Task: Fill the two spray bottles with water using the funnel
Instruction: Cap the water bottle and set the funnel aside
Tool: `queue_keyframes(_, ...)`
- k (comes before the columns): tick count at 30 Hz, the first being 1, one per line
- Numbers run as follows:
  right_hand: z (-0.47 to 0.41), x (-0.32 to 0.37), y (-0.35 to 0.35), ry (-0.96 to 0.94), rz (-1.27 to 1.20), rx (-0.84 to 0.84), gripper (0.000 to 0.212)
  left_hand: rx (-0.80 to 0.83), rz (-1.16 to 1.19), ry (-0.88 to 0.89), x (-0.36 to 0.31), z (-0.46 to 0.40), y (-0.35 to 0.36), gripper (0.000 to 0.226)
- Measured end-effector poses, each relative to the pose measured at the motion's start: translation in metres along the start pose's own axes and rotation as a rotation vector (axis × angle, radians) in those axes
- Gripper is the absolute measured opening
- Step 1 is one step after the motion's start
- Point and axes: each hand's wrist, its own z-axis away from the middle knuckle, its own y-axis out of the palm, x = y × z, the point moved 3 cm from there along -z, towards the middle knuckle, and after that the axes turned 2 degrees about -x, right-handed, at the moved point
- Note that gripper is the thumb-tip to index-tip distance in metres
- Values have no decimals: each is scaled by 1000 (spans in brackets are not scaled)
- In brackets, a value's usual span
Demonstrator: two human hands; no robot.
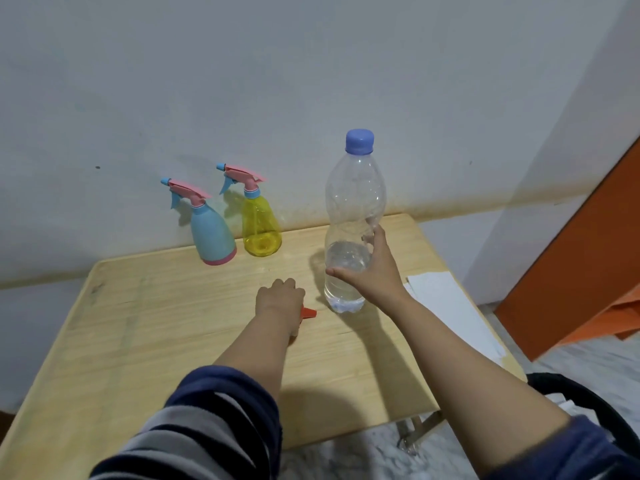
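Clear plastic fills the grasp of the right hand (372, 271): its thumb and fingers curl around the lower half of a tall water bottle (353, 230) that stands upright on the table, at about the level of the water line. The bottle is roughly a third full, and its blue-violet cap (360, 141) is screwed on.

The left hand (280, 299) lies knuckles-up on the tabletop just to the left of the bottle, fingers curled down over a small orange-red funnel (309, 313). Only a tip of the funnel sticks out from under the hand on its right side, so the rest of its shape is hidden. Both forearms are bare, with dark blue and grey striped sleeves (207, 427) pushed up near the elbows.

Farther back, against the wall, the two spray bottles stand upright side by side, nearly touching, both with pink trigger heads and blue nozzles pointing left. The light blue spray bottle (211, 233) with a pink base is on the left; the translucent yellow spray bottle (260, 226) is on the right and looks empty.

The wooden table (138, 334) is pale and light-grained. White paper sheets (450, 306) lie on its right edge, behind the right forearm.
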Motion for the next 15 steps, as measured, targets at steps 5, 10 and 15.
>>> queue_keyframes(5, 4, 5, 6, -9, 47, -131, 93, -100, 161, -17, 17, -2, -5, 62)
queue_keyframes(10, -12, 4, -2, -13, 27, -155, 90, -281, 554, -111, 25, -14, -23, 66)
queue_keyframes(15, -58, 4, -18, -37, 11, -183, 90, -478, 910, -167, 13, -54, -50, 65)
